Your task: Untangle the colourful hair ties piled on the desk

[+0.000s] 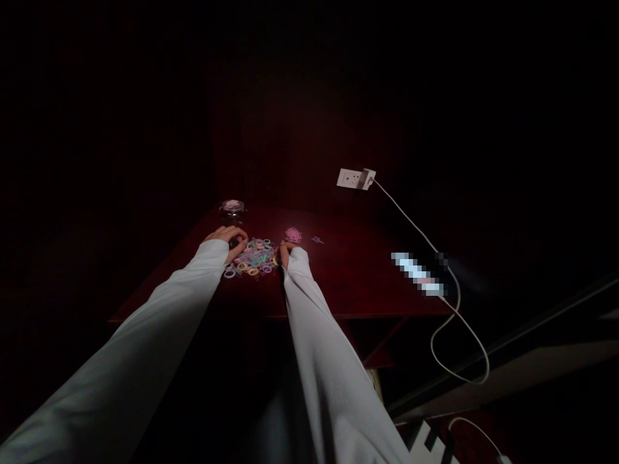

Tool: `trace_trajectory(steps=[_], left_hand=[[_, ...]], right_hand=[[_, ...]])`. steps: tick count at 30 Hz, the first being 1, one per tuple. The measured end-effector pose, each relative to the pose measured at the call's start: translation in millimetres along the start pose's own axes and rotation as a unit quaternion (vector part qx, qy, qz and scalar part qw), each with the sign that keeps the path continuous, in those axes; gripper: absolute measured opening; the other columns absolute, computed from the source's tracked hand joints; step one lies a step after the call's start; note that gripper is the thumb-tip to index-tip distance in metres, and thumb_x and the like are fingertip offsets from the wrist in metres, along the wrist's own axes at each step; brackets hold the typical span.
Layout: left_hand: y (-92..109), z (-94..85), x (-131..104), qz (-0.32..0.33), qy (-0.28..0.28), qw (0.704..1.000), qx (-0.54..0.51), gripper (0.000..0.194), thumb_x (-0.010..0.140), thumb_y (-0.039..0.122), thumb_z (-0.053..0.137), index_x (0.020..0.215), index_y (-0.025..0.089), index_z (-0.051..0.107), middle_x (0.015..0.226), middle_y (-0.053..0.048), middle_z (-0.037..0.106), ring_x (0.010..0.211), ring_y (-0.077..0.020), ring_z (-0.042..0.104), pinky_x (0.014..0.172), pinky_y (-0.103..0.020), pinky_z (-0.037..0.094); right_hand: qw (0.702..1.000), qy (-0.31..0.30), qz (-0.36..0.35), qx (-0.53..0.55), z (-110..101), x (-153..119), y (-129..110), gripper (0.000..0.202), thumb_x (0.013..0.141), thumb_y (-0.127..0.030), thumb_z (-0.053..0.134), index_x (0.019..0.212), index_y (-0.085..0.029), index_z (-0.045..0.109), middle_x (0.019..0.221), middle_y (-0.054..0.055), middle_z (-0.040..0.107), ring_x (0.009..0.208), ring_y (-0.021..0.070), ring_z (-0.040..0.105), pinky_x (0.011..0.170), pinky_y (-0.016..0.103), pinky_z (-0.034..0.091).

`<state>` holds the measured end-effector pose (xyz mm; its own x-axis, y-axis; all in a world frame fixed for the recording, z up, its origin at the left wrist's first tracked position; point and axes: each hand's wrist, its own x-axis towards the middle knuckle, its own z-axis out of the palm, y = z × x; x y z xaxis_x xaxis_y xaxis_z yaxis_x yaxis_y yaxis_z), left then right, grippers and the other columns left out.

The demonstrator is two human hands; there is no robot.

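Observation:
A loose pile of small colourful hair ties [261,258], in pink, purple, green, yellow and blue, lies on the dark red table [348,283]. At its left edge my left hand [226,238] rests with curved fingers, a gap showing between thumb and forefinger. My right hand [289,248] is at the pile's right edge, its fingers bent close together; whatever they hold is hidden. Just beyond it sits a separate heap of pink hair ties [293,234]. A few purple hair ties [317,240] lie to the right of that heap.
A clear round jar [233,209] with something pink at its top stands at the back left. A phone-like lit object [418,274], blurred out, lies at the right with a white cable [458,303] running to a charger in the wall socket [350,178]. The surroundings are dark.

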<state>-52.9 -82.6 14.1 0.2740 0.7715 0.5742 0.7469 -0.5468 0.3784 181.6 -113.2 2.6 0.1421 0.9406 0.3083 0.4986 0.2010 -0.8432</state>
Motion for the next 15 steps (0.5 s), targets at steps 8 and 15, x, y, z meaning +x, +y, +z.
trace_trajectory(steps=[8,15], left_hand=[[-0.4,16.4,-7.9,-0.088,0.025,0.995,-0.026,0.041,0.109,0.048,0.045,0.131,0.025,0.07,0.144,-0.011,0.067,0.133,-0.0306,0.061,0.118,-0.045,0.048],[0.0,31.7,-11.4,-0.006,-0.078,0.989,-0.122,0.06,0.111,0.058,0.035,0.153,0.024,0.061,0.171,-0.014,0.046,0.159,-0.0346,0.042,0.135,-0.054,0.033]], right_hand=[[0.985,0.148,-0.029,-0.087,-2.1,11.8,15.9,0.021,0.093,-0.026,0.057,0.09,-0.02,0.077,0.094,0.01,0.077,0.086,0.0223,0.071,0.085,0.032,0.059],[0.98,0.084,-0.087,-0.158,21.1,-11.7,9.9,0.043,0.108,-0.03,0.046,0.14,-0.011,0.069,0.149,0.021,0.067,0.14,0.0277,0.064,0.119,0.038,0.048]])
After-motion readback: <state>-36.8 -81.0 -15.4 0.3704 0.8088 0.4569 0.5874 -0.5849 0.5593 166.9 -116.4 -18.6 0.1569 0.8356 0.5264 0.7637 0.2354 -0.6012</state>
